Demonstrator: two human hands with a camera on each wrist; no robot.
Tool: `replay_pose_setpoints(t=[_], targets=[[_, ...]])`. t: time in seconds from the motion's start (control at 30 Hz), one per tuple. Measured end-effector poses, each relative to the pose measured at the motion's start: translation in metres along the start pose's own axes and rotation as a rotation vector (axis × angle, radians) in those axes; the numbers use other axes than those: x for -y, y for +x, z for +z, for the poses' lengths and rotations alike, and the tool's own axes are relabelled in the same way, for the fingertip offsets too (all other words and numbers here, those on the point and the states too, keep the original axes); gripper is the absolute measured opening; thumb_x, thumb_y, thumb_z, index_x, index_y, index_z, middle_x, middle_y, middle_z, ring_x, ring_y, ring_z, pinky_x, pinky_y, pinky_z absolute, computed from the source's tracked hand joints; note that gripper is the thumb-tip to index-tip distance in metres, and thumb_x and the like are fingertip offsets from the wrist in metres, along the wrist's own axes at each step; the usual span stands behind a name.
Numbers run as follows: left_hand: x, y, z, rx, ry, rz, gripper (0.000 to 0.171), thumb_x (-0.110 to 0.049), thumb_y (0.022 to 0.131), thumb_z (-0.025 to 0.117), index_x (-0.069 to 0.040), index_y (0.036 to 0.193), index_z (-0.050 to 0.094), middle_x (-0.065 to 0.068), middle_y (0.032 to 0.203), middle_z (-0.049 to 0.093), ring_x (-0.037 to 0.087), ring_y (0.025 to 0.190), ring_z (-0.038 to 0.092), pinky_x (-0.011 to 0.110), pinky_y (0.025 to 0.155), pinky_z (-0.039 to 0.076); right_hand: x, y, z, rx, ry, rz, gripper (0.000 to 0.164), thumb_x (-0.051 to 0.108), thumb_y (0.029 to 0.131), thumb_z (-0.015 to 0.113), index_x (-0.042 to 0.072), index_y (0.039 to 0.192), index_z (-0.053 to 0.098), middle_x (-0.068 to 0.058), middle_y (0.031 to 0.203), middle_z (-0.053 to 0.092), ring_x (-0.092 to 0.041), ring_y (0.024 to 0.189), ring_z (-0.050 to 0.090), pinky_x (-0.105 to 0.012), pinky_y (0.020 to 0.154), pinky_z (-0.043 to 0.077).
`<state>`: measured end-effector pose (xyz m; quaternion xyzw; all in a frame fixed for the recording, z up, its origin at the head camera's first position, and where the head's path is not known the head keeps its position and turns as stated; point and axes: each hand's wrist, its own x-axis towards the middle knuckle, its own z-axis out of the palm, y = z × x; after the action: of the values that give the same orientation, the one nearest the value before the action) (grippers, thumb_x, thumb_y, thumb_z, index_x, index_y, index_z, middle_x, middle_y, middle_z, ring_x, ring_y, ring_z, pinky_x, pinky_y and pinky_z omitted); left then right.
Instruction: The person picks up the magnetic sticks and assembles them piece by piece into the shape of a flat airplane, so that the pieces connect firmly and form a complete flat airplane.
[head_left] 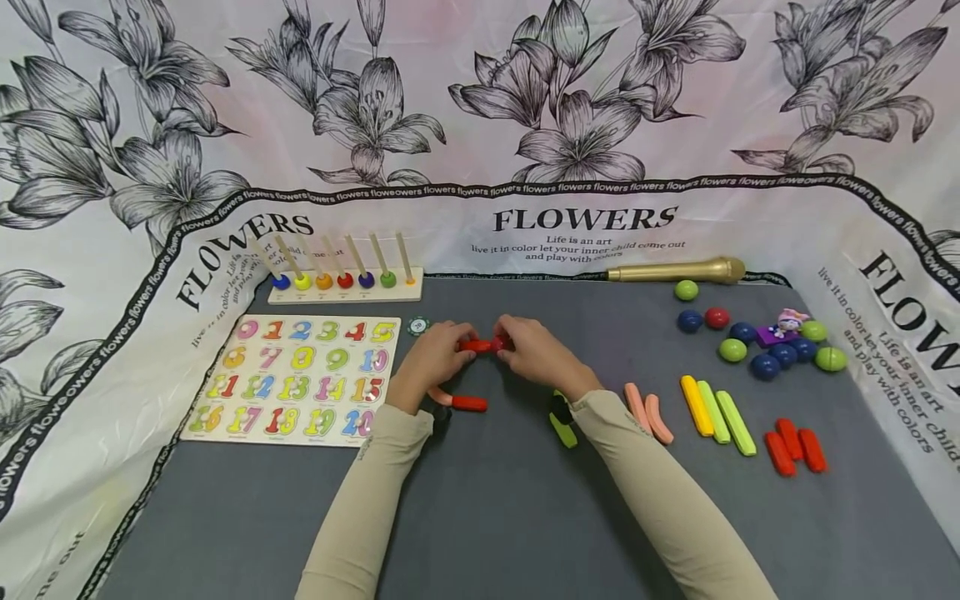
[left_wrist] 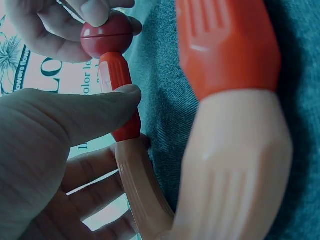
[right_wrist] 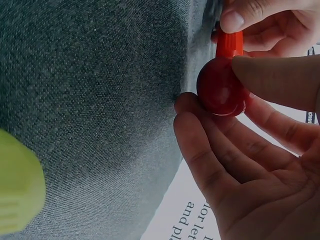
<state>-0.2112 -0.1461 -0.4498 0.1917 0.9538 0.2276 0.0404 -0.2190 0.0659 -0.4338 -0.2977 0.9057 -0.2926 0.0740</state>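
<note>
Above the grey cloth, my left hand (head_left: 435, 358) pinches a red toy rod (left_wrist: 120, 75) between thumb and fingers. A curved peach rod (left_wrist: 140, 185) is fitted to that rod's near end. My right hand (head_left: 542, 354) grips a glossy red ball (right_wrist: 222, 87) with thumb and fingertips. The ball meets the far end of the red rod; how deep they are joined is hidden. A second red rod (head_left: 468, 403), on another curved peach piece (left_wrist: 235, 165), extends below the left hand. Close to the right wrist lies a lime-green piece (head_left: 562, 433) beside something black.
At left are a number board (head_left: 307, 381) and a peg stand (head_left: 345, 289). To the right lie peach rods (head_left: 648, 412), yellow and green rods (head_left: 718, 414), red rods (head_left: 796, 447), several coloured balls (head_left: 765, 367), a purple figure piece (head_left: 782, 329) and a gold microphone (head_left: 675, 271).
</note>
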Motion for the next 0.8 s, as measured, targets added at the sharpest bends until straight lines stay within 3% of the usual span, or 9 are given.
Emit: replay_pose_setpoints(t=[0.23,0.5,0.7,0.8], targets=[[-0.002,0.005,-0.001,-0.014,0.020,0.006,0.025,-0.016,0.102,0.076,-0.007,0.126,0.074,0.013,0.104,0.068,0.030,0.093,0.061,0.046,0.088,0.053,-0.002,0.002,-0.005,0.000,-0.023,0.015,0.020,0.004,0.103,0.071,-0.001,0.122,0.066,-0.013,0.108,0.069,-0.027,0.095,0.065,-0.044,0.085,0.056],[0.001,0.001,-0.003,-0.018,0.055,-0.033,0.026,-0.016,0.101,0.077,-0.008,0.126,0.076,0.014,0.108,0.068,0.031,0.096,0.062,0.047,0.088,0.053,-0.006,0.001,-0.017,0.015,-0.005,0.043,0.032,0.003,0.104,0.068,-0.006,0.135,0.064,-0.022,0.129,0.069,-0.035,0.113,0.069,-0.048,0.094,0.057],[0.002,-0.007,-0.005,0.013,-0.039,-0.053,0.030,-0.015,0.105,0.070,-0.007,0.135,0.072,0.017,0.121,0.066,0.034,0.106,0.059,0.049,0.097,0.051,-0.022,-0.010,-0.038,-0.054,0.012,0.067,0.032,0.002,0.105,0.065,-0.010,0.135,0.063,-0.027,0.131,0.067,-0.040,0.115,0.068,-0.051,0.095,0.056],[0.001,-0.016,-0.004,-0.017,-0.054,-0.021,0.032,-0.015,0.107,0.068,-0.006,0.138,0.069,0.018,0.132,0.065,0.036,0.120,0.059,0.052,0.107,0.047,-0.037,-0.021,-0.052,-0.094,0.012,0.104,0.032,0.003,0.106,0.062,-0.011,0.135,0.062,-0.028,0.131,0.065,-0.042,0.117,0.067,-0.053,0.097,0.055]])
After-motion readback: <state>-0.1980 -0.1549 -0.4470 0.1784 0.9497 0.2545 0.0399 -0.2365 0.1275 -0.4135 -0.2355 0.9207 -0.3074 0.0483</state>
